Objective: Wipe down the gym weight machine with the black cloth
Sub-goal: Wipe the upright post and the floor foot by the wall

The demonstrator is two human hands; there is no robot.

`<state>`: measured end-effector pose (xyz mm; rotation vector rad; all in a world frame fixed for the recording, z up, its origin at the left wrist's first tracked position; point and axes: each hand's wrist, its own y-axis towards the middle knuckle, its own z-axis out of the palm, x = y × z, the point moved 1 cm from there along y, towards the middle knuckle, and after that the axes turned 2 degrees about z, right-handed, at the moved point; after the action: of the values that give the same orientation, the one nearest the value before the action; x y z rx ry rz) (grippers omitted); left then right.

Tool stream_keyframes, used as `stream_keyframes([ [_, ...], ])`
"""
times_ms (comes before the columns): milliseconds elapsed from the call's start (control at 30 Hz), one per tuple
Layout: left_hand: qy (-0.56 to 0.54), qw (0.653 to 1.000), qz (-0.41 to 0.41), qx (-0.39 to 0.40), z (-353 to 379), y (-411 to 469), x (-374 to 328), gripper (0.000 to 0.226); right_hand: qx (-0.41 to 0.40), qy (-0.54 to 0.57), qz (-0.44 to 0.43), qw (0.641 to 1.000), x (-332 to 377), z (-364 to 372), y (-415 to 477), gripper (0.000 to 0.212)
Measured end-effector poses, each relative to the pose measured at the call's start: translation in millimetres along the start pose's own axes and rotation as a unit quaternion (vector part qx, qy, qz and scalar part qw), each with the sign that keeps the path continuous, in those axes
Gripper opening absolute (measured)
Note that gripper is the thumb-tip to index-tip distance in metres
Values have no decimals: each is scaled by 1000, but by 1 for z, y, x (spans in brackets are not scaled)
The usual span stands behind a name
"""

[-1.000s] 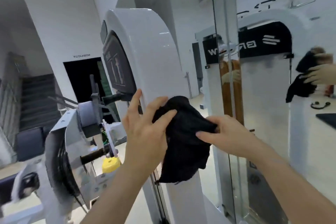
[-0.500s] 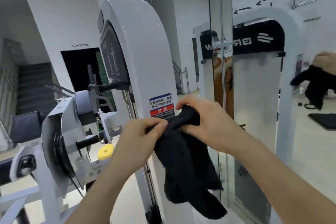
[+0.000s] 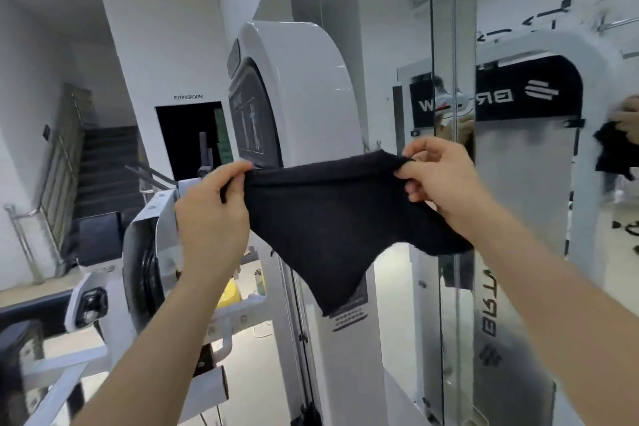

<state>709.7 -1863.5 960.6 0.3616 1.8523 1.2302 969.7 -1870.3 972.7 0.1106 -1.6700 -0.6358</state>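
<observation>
Black cloth (image 3: 332,218), soft & light, pinched at its top corners btwn left hand (image 3: 211,214) and right hand (image 3: 442,180) fingers, stretched in front of the white weight machine (image 3: 304,86); sags mid-span, prob best bunched before wiping.

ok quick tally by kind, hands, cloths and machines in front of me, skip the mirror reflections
hands: 2, left hand and right hand, both pinching the cloth
black cloth: 1
white weight machine: 1
total: 4
</observation>
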Motion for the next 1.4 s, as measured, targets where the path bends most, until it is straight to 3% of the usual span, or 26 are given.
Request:
stream_keyframes([
  [67,2,997,-43,-69,18,28,-7,27,-64,130,-23,989,11,27,15,20],
  [167,-79,979,-122,-141,43,78,-19,24,-52,205,-39,977,19,65,32,12],
  [333,-60,984,-106,-129,71,86,-13,14,-102,-21,-187,977,23,100,39,52],
  [467,-194,967,-150,-74,77,55,0,21,-86,-50,-177,979,-28,104,21,71],
  [533,-235,963,-125,-29,84,30,-6,40,-72,-53,-164,982,-49,103,9,72],
  [633,-138,990,-22,-7,94,-12,-17,60,-36,-48,-155,986,-56,95,-3,65],
  [733,-114,993,29,-28,96,17,-22,62,-29,-18,-143,989,-26,89,14,57],
  [833,-129,991,28,-16,95,96,-39,60,-53,-46,-196,978,39,91,62,54],
  [967,-216,975,-42,30,91,159,-51,56,-48,-104,-301,947,90,96,106,60],
  [1067,-213,976,-2,40,89,130,-49,60,-66,-145,-379,912,61,98,89,52],
  [1167,-203,976,74,4,95,53,-27,59,-88,-170,-388,901,4,99,50,53],
  [1300,-209,977,23,14,102,-33,7,60,-72,-228,-354,904,-50,102,0,59],
  [1400,-202,979,31,18,99,-4,1,62,-96,-255,-336,902,-24,104,14,59],
])
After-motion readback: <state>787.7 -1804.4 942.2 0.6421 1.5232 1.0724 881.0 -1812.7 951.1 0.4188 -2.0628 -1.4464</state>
